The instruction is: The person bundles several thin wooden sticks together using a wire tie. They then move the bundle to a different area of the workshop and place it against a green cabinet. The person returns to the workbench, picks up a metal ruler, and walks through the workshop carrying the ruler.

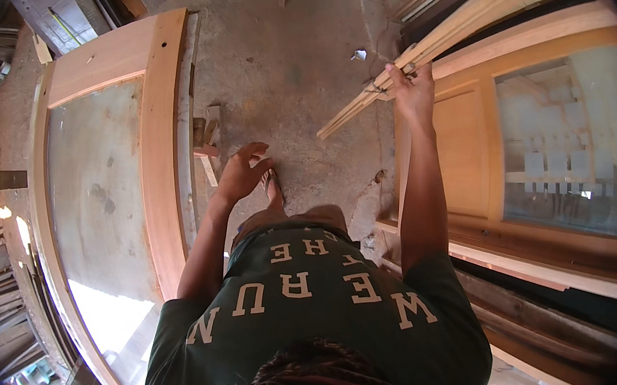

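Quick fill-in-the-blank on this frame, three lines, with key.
1. The right hand grips the bundle of wooden strips, while the left hand holds ____.
2. The person's visible foot is nearer the ____ hand.
3. The shirt is dark ____ with pale lettering.

Missing words: nothing; left; green
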Available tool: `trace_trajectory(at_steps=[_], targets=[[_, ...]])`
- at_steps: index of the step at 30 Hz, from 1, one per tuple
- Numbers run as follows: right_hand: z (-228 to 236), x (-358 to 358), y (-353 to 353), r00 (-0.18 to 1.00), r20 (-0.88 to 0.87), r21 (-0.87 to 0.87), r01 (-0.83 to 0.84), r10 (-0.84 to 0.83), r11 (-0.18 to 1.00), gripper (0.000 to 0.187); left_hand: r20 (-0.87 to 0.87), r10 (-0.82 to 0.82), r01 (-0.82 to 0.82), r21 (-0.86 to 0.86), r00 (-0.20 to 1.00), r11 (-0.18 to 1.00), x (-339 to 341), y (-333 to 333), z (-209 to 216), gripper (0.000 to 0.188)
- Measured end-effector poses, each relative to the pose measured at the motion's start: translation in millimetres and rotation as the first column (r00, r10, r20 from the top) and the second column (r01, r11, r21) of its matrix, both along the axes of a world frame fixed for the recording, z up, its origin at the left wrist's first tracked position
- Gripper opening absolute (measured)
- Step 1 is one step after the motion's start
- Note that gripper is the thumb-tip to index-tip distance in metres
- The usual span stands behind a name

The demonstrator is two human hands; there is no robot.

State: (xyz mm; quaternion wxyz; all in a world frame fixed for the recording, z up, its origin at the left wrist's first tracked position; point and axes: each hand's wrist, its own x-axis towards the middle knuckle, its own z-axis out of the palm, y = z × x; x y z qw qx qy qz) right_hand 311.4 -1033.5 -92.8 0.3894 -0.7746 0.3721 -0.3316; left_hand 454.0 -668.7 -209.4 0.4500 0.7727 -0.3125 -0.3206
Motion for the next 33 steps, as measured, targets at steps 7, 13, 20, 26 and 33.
trace_trajectory(at_steps=[7, 13, 20, 26, 33], targets=[[-68.6, 56.9, -77.3, 0.979, 0.185, 0.007, 0.085, -0.084, 0.996, 0.048, 0.015, -0.014, 0.013, 0.032, 1.000, 0.999, 73.6, -56.9, 4.1, 0.041], [-48.3, 98.2, -122.5, 0.986, 0.054, 0.123, 0.149, -0.156, 0.981, 0.041, -0.041, -0.055, 0.057, 0.042, 0.998, 0.997, 140.2, -143.7, -6.1, 0.038], [-86.8, 150.8, -188.6, 0.999, 0.025, 0.037, -0.032, 0.031, 0.999, 0.048, 0.084, -0.204, 0.197, 0.086, 0.975, 0.977, 227.2, -279.9, -26.2, 0.038], [-72.8, 283.7, -240.3, 0.947, -0.142, 0.134, -0.268, 0.287, 0.954, 0.042, 0.097, -0.252, 0.237, 0.147, 0.963, 0.960, 316.1, -372.2, -34.7, 0.043], [-78.0, 519.6, -286.3, 0.810, -0.274, 0.187, -0.484, 0.519, 0.855, 0.043, 0.093, -0.034, 0.018, 0.166, 0.995, 0.986, 453.6, -399.0, -11.2, 0.043]])
